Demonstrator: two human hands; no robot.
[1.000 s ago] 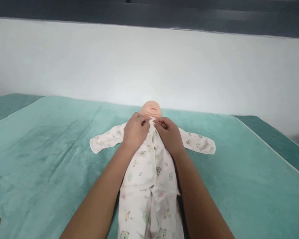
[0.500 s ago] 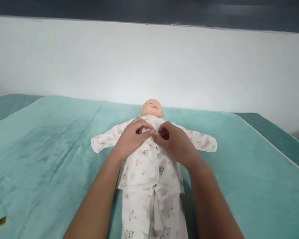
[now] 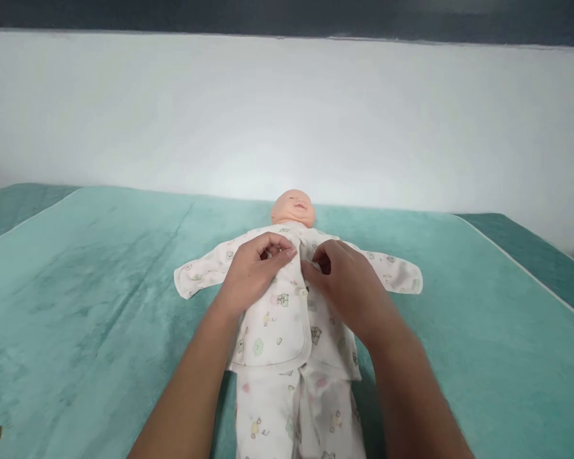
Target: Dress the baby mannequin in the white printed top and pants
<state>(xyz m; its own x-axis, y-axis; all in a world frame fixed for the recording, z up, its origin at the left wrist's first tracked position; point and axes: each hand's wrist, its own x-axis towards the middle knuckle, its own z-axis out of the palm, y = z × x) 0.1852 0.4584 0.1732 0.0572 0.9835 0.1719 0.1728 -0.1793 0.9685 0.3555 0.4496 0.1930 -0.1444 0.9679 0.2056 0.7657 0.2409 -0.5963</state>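
Our left hand (image 3: 258, 269) and right hand (image 3: 342, 279) have moved down from the collar (image 3: 291, 225) to the chest of the white, animal-print fabric jacket (image 3: 277, 325). Our left grip pinches its front edge (image 3: 307, 319); our right grip's hold we cannot tell. The jacket clothes a bald, pink doll (image 3: 293, 208) face-up on teal plush cloth (image 3: 463, 319).

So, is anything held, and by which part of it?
The left fingers pinch the shirt by its front edge; whether the right fingers grip is unclear.

The jacket (image 3: 280, 325) is cloth (doll's head (image 3: 293, 208): smooth plastic).
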